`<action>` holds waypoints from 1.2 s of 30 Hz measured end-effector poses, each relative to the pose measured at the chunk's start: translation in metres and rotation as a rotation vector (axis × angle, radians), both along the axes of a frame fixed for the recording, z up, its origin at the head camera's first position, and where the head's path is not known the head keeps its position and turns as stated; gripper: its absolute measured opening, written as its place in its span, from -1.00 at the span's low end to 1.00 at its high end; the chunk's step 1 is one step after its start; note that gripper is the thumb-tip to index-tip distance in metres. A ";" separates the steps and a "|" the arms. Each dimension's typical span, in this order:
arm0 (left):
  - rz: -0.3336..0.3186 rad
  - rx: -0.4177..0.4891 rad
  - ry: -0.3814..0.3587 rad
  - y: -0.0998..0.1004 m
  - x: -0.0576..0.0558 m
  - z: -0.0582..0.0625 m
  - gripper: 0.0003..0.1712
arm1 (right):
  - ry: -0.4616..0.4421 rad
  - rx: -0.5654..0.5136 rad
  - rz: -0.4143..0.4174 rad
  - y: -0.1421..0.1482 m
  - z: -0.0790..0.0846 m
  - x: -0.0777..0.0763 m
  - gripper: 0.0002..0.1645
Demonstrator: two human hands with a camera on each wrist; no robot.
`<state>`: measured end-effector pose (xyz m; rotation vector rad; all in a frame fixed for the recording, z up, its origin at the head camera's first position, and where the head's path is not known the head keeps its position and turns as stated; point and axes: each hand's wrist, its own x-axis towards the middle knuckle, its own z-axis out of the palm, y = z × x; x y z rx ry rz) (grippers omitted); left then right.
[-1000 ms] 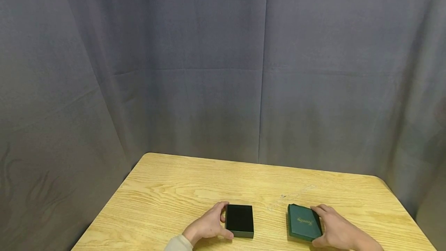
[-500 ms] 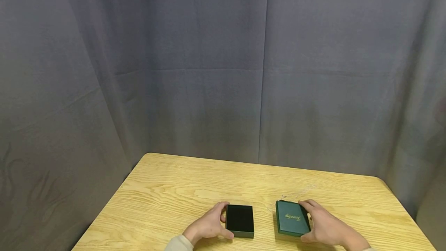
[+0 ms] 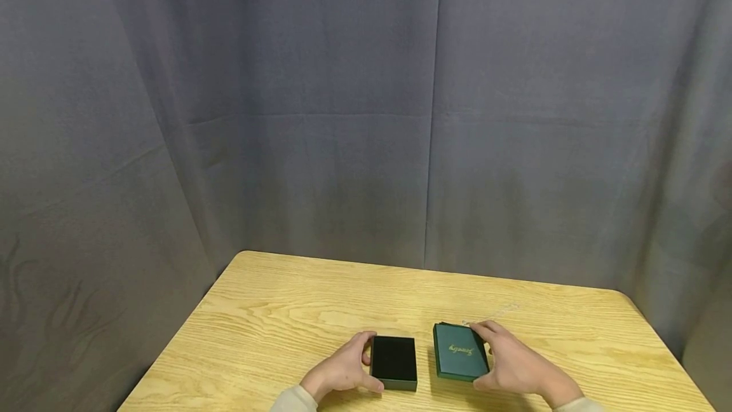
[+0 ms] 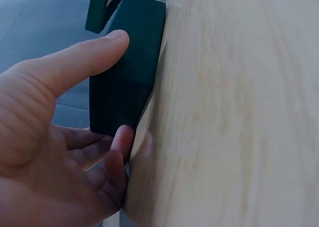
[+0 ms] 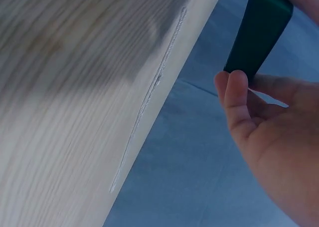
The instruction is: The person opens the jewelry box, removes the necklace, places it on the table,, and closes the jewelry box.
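On the table stands the bottom of a dark green jewelry box [image 3: 394, 359], black on top. My left hand [image 3: 341, 367] grips its left side, the thumb at the near corner and fingers at the far one; in the left wrist view the thumb lies along the green wall [image 4: 142, 42]. To the right, my right hand [image 3: 517, 364] holds the green box lid [image 3: 460, 351] by its right edge, raised off the table and slightly tilted. Gold lettering shows on it. A thin silver chain necklace [image 5: 158, 80] lies stretched out on the table behind the right hand.
The light wooden table [image 3: 309, 297] has rounded far corners. Grey curtains [image 3: 337, 145] hang behind it and along both sides. A narrow gap separates the lid from the box bottom.
My right hand has carried the lid leftward and a little away from me, closer to the box bottom. The left hand and the box bottom have stayed put.
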<state>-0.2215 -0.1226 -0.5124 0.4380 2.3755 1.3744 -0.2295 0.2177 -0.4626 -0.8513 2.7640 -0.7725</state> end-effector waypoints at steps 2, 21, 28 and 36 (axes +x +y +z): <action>-0.003 0.000 0.003 0.000 0.000 0.000 0.06 | -0.011 -0.006 0.003 -0.004 0.000 -0.001 0.21; -0.003 -0.041 0.019 0.001 -0.004 -0.003 0.06 | -0.027 -0.061 0.047 -0.041 0.008 -0.006 0.20; 0.005 -0.049 0.019 0.001 -0.003 -0.002 0.07 | -0.008 -0.027 0.041 -0.055 0.006 -0.007 0.19; 0.004 -0.039 0.015 0.000 -0.003 -0.002 0.07 | 0.011 -0.009 0.030 -0.072 0.004 -0.007 0.20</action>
